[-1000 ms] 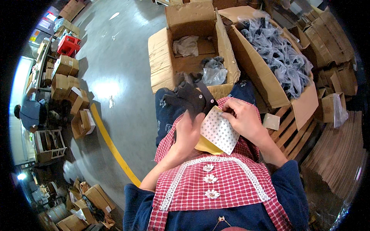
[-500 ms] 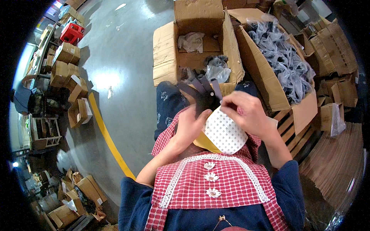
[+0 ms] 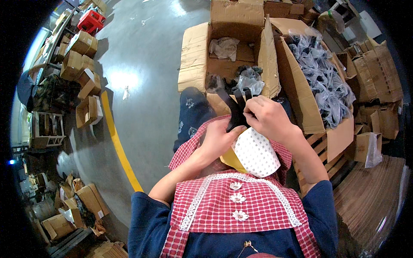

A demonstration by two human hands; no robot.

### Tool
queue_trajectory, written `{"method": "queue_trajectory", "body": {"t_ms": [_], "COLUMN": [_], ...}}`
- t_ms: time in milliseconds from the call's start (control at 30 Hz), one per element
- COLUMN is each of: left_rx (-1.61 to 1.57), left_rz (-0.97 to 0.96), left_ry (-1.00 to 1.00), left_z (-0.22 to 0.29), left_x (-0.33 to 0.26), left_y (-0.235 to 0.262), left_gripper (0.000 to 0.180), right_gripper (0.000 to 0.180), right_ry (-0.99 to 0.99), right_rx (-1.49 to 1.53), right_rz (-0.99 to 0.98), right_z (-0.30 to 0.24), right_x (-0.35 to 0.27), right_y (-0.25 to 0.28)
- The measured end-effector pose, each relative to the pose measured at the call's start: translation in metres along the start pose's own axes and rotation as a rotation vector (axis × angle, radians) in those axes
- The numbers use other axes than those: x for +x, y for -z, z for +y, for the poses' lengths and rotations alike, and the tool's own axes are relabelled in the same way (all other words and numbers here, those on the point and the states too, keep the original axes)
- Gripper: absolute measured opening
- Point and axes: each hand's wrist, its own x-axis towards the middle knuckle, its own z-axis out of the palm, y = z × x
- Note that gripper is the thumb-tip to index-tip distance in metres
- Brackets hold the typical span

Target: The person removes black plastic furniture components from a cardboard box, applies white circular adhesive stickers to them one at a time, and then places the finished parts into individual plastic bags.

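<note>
In my lap lies a white piece with small grey dots and a rounded end [image 3: 257, 155]. A yellow piece [image 3: 233, 160] shows beneath its left side, and black straps [image 3: 235, 107] stretch up from its far end. My left hand [image 3: 217, 139] is closed around the base of the straps, thumb toward the white piece. Above the white piece, my right hand [image 3: 269, 116] pinches the end of one black strap between thumb and bent fingers. The fingers partly hide where the straps join the white piece.
An open cardboard box [image 3: 193, 60] stands in front of my knees with clear-bagged dark items inside. To its right, another carton [image 3: 301, 90] is full of bagged dark items, on a wooden pallet [image 3: 320, 150]. Cardboard boxes [image 3: 81, 45] line the left beyond a yellow floor line [image 3: 118, 146].
The view has shifted slightly, so the boxes appear lower and further right. My right hand has moved a little along the strap; both hands keep their hold.
</note>
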Motion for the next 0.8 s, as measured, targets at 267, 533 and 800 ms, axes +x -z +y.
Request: {"method": "queue_trajectory", "body": {"t_ms": [267,533,800], "left_rx": [0.043,0.106,0.04], "left_rz": [-0.015,-0.103,-0.074], "left_ry": [-0.086,-0.006,0.014], "left_z": [0.01,0.01,0.008], "left_x": [0.001,0.004,0.001], "left_y": [-0.001,0.002,-0.001], "left_gripper": [0.033,0.032,0.028], "right_gripper": [0.014,0.032,0.033], "right_ry": [0.022,0.117,0.28], "right_rx": [0.187,0.217,-0.121], "right_rz": [0.079,-0.177,-0.157], "right_z": [-0.002,-0.013,-0.016], "right_x": [0.008,0.018,0.021], "right_y": [0.02,0.015,0.004]}}
